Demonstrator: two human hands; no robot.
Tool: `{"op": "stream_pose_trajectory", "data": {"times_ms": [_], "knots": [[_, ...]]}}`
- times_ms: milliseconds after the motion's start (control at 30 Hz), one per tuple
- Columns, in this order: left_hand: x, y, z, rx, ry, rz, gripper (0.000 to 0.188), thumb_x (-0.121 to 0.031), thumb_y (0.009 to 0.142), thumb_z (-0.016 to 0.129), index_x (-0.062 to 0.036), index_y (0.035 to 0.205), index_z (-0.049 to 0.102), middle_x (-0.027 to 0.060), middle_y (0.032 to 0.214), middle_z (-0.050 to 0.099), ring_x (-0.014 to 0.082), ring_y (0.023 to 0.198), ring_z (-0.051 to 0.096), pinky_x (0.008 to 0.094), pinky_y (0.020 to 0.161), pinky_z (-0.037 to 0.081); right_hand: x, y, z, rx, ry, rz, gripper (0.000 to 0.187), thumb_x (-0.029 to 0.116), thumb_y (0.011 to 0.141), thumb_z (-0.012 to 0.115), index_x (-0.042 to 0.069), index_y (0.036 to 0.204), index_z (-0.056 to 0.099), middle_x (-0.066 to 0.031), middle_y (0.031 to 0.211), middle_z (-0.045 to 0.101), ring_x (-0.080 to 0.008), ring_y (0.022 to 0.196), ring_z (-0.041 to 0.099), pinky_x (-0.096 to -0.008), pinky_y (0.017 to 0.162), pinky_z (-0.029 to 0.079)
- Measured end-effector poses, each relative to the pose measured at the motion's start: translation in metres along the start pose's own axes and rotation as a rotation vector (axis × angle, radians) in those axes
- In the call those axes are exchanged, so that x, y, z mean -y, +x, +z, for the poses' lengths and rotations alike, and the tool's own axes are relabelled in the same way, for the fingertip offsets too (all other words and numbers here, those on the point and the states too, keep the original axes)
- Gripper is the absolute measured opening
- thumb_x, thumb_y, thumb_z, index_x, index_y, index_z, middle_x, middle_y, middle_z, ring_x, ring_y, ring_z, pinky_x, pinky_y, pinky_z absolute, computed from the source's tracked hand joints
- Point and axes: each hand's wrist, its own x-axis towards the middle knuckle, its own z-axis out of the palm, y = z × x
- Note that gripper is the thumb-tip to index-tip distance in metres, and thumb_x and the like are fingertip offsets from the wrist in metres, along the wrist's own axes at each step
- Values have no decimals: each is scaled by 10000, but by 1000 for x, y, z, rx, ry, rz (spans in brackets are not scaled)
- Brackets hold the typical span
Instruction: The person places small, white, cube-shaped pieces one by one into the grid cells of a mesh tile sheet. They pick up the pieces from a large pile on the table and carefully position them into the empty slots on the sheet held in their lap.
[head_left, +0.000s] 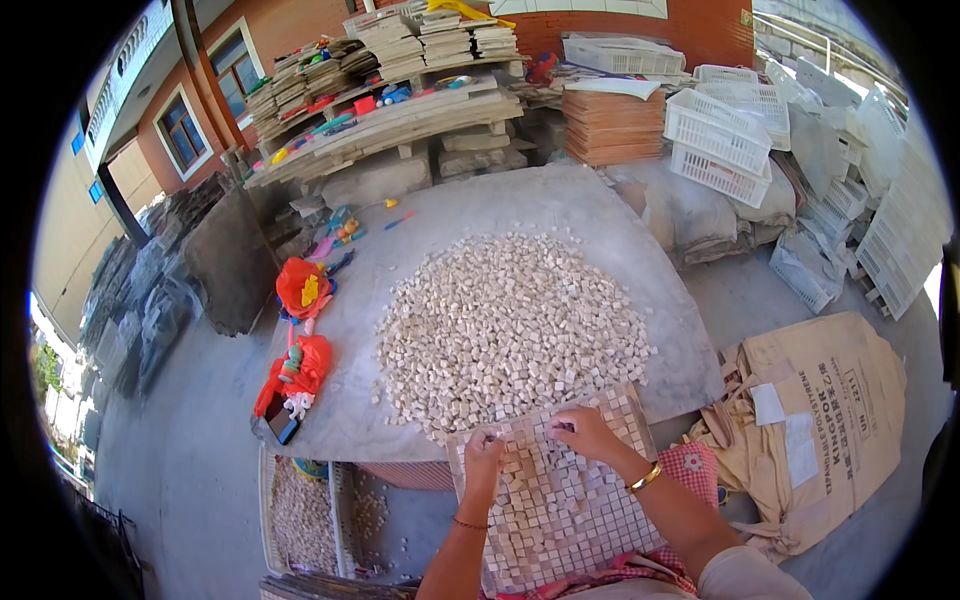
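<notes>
A square grid tray (pixel 590 505) leans over my lap against the table's front edge, many of its cells filled with small beige, brown and whitish stone cubes. My left hand (pixel 484 462) is over the tray's far left part, fingers curled into a pinch. Over its far middle is my right hand (pixel 588 434), thumb and fingertips drawn together. Whatever is between the fingers of either hand is too small to make out. Just beyond both hands, a wide pile of loose pale stone cubes (pixel 510 320) covers the middle of the grey table (pixel 330 440).
Red plastic bags (pixel 305 365) with toys and a dark phone (pixel 283 428) lie along the table's left edge. Below stands a white crate (pixel 268 520) of stone chips. A tan sack (pixel 840 430) lies at right; white crates (pixel 720 130) and stacked boards (pixel 400 110) are behind.
</notes>
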Motion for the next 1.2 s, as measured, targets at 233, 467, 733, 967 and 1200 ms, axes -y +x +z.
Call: {"op": "stream_pose_trajectory", "data": {"times_ms": [233, 467, 733, 967, 1200], "knots": [[-19, -29, -17, -34, -655, -288, 90, -105, 858, 517, -20, 842, 544, 37, 756, 526, 86, 636, 439, 217, 498, 342, -9, 18, 8, 28, -242, -165, 122, 160, 774, 623, 44, 807, 642, -124, 767, 610, -289, 732, 579, -371, 662, 464], [-9, -24, -12, 24, -182, -242, 147, -125, 854, 552, 13, 855, 601, 0, 646, 502, 53, 562, 437, 186, 469, 334, 8, 5, 10, 161, -351, -24, 136, 182, 772, 630, 55, 819, 636, -111, 783, 618, -282, 731, 583, -380, 643, 462], [-2, -20, 14, 25, 610, 275, 94, -118, 795, 609, -32, 825, 631, 73, 719, 611, 191, 635, 566, 296, 550, 438, 7, -19, 16, 76, -453, -8, 212, 183, 752, 642, 53, 911, 589, -117, 842, 622, -302, 805, 587, -398, 705, 467], [11, -27, 25, -42, 933, 405, 111, -172, 754, 640, -67, 781, 619, 120, 737, 614, 309, 691, 596, 396, 595, 474, 18, -20, 4, 186, -421, -2, 113, 151, 756, 572, 63, 826, 570, -127, 782, 598, -323, 783, 581, -437, 674, 460], [14, -36, 27, -73, 934, 400, 124, -172, 758, 632, -62, 814, 632, 137, 770, 618, 324, 695, 596, 407, 605, 476, 21, -24, 1, 180, -473, -33, 96, 162, 754, 572, 68, 775, 579, -127, 762, 582, -321, 739, 581, -432, 641, 464]]}}
